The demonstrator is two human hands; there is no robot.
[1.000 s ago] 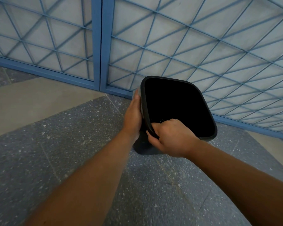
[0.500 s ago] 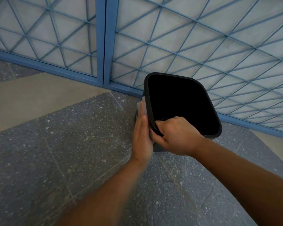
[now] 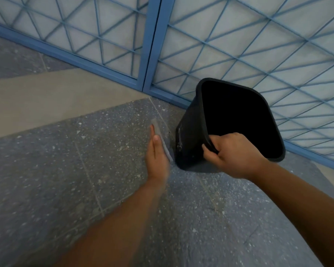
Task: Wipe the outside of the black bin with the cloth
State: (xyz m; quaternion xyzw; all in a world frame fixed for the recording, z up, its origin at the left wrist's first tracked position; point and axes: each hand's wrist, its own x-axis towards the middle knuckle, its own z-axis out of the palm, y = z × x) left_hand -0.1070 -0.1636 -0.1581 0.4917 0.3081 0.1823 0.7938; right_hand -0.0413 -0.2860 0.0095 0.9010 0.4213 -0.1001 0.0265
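The black bin [image 3: 189,143] is tilted toward me on the speckled floor, its dark mouth facing the camera. My right hand [image 3: 229,155] grips the near rim, fingers inside and thumb outside. A thin grey cloth [image 3: 161,139] lies flat against the palm of my left hand [image 3: 156,157], which is held edge-on with straight fingers. That hand and the cloth are a short gap to the left of the bin's left wall, not touching it. Pale streaks show on that wall.
A blue metal lattice gate [image 3: 148,45] with pale panels stands right behind the bin. The floor is dark speckled stone [image 3: 66,180] with a beige strip [image 3: 46,101] at the left.
My left hand with the cloth has come off the bin's left side and moved leftward and toward me. The bin has tipped a little further right; my right hand keeps its hold on the rim.
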